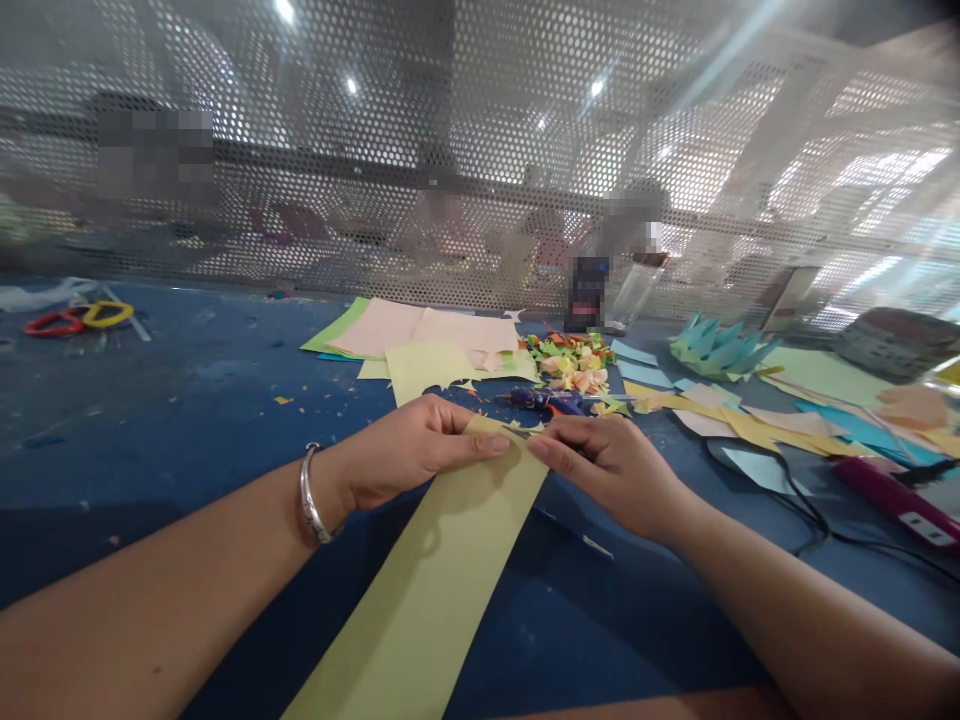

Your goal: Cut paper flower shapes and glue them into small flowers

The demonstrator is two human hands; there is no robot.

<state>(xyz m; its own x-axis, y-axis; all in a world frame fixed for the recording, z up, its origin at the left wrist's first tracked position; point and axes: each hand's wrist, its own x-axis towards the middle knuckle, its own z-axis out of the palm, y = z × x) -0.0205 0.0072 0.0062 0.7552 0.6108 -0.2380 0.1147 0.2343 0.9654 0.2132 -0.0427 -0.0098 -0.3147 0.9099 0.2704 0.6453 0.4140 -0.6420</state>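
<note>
A long strip of yellow paper (435, 580) slants from the bottom edge up to my two hands. My left hand (427, 445) pinches its far edge between thumb and fingers. At the far right corner, my right hand (600, 465) grips the same strip with thumb and bent fingers. The two thumbs are close together, and the paper's far edge looks uneven between them. Just beyond my hands lies a dark blue tool with an orange part (551, 402), partly hidden; I cannot make out its kind. A bracelet circles my left wrist.
Stacked pale sheets (435, 330) and a heap of coloured paper scraps (574, 360) lie beyond. Scissors with red and yellow handles (82, 318) are at far left. On the right are a blue folded paper piece (720, 350), a purple power strip (896, 500) and a black cable (817, 520). A perforated screen stands behind.
</note>
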